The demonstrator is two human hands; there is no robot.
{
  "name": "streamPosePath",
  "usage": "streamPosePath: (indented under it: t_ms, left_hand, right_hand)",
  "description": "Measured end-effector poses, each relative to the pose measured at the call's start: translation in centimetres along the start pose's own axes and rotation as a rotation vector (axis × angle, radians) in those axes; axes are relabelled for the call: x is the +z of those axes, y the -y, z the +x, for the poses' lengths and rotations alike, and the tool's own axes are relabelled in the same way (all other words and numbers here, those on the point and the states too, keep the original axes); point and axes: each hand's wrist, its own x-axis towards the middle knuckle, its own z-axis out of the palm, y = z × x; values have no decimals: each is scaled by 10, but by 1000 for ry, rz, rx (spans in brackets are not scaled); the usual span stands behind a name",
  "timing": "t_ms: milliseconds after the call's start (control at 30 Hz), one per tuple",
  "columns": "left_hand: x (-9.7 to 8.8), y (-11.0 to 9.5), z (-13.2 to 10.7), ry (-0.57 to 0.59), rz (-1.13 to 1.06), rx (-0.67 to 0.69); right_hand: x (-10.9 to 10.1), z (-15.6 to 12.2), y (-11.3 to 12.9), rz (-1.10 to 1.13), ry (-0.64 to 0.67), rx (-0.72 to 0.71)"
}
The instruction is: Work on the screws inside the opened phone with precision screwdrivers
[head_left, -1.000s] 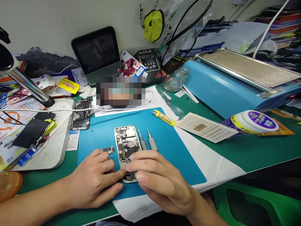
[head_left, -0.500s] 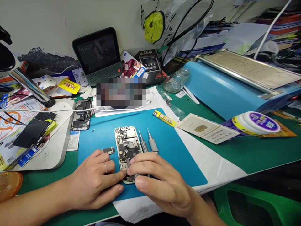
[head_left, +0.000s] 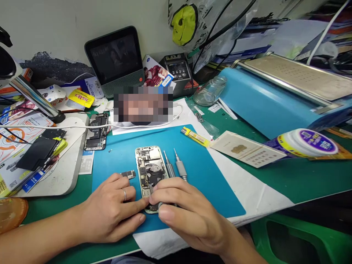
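An opened phone [head_left: 150,170] with its circuit boards showing lies on a blue work mat [head_left: 198,176]. My left hand [head_left: 112,211], a ring on one finger, rests on the mat with its forefinger and thumb pressed to the phone's lower left edge. My right hand [head_left: 189,216] covers the phone's bottom end, fingertips pinched together on a small part there that I cannot make out. Two metal screwdrivers [head_left: 176,169] lie just right of the phone, and a small loose board piece [head_left: 128,174] lies just left of it.
A second opened phone [head_left: 96,131] lies at the mat's upper left beside a white pad [head_left: 63,176]. Behind stand a small screen [head_left: 117,55], a glass jar [head_left: 209,92] and a blue machine [head_left: 264,99]. A tape roll [head_left: 308,142], a card [head_left: 247,151] and a yellow tube [head_left: 195,136] lie right.
Both hands stay at the phone's bottom end with only slight finger shifts; the camera has tilted a little.
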Motion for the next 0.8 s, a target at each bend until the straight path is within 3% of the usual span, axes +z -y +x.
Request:
streamPosePath:
  t_ms: [267, 467, 800]
  left_hand:
    - [0, 1, 0, -13, -2, 4]
    - [1, 1, -2, -88, -12, -12]
    - [4, 3, -2, -66, -32, -5]
  right_hand:
    - [-1, -2, 0, 17, -27, 2]
    - [-6, -10, 0, 72, -166, 82]
    - [-5, -9, 0, -16, -178, 115]
